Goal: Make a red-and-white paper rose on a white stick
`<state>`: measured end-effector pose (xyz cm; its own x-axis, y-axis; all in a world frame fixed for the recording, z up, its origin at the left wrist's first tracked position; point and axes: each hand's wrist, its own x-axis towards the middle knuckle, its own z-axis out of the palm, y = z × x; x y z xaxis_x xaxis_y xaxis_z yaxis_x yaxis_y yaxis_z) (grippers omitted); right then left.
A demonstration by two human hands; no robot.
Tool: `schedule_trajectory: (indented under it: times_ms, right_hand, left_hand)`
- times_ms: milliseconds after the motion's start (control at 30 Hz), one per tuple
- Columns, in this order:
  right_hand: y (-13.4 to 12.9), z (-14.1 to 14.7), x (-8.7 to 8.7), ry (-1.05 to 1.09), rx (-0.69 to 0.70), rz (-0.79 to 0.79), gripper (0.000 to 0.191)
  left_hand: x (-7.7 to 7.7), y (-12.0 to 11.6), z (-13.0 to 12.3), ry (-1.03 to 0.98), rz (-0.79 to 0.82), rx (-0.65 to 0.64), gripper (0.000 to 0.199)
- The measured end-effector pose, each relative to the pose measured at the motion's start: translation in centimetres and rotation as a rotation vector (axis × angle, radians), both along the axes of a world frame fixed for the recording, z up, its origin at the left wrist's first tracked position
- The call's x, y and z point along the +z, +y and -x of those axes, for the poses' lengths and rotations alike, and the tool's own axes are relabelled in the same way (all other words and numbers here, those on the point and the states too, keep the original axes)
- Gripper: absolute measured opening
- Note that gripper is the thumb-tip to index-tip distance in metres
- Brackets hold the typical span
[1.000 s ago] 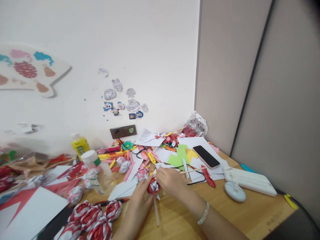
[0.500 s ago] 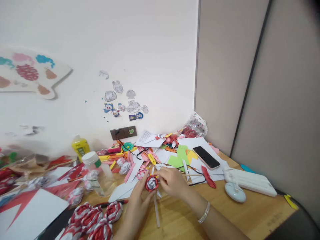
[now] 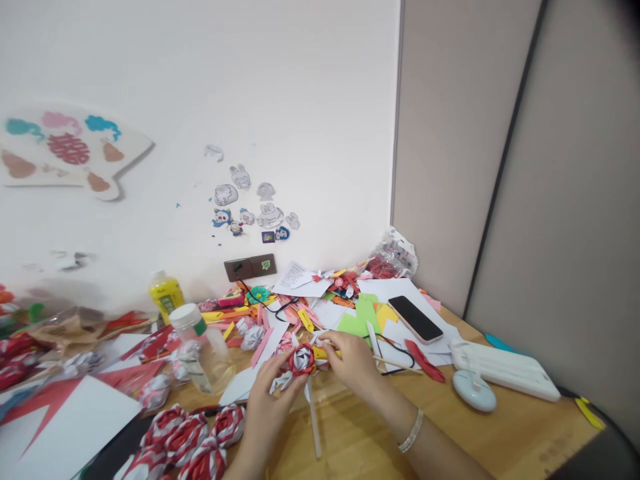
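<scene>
In the head view, a red-and-white paper rose (image 3: 303, 359) is pinched between the left hand (image 3: 270, 393) and the right hand (image 3: 353, 363) just above the surface (image 3: 500, 433). It is hemmed by paper scraps (image 3: 300, 313), a clear bottle (image 3: 197, 347), finished roses (image 3: 190, 437) and a phone (image 3: 415, 319). No label can be read.

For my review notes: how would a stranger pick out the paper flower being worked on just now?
Start at the wooden desk and follow the two forearms forward to where the left hand and right hand meet. Between their fingertips sits the paper rose, red outside with a white centre. Unlike the finished red-and-white roses lying near the front left edge, it is raised off the desk, above a white stick.
</scene>
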<state>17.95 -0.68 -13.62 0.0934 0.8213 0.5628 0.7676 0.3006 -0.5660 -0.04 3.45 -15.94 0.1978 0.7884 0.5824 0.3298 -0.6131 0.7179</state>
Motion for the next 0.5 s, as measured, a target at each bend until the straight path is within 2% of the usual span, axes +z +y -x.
schedule_trajectory:
  times_ms: [100,200,333,400,500]
  right_hand:
    - [0.0,0.1,0.0,0.058,0.038,0.059,0.019]
    - [-0.1,0.7,0.0,0.071,0.073,0.053,0.019]
    - [-0.4,1.8,-0.4,0.025,0.015,0.010,0.019]
    - [-0.5,2.4,-0.9,-0.025,-0.018,-0.043,0.017]
    - [-0.6,3.0,-1.8,-0.106,-0.025,-0.136,0.015]
  left_hand:
    - [-0.5,0.1,-0.1,-0.028,0.052,-0.077,0.045]
    - [-1.4,0.3,-0.4,-0.081,0.134,-0.128,0.050]
    - [-2.1,0.3,-0.9,-0.097,0.261,-0.161,0.066]
    - [-2.1,0.2,-0.9,-0.077,0.245,-0.110,0.071]
    - [-1.8,0.1,-0.7,-0.039,0.130,0.024,0.064]
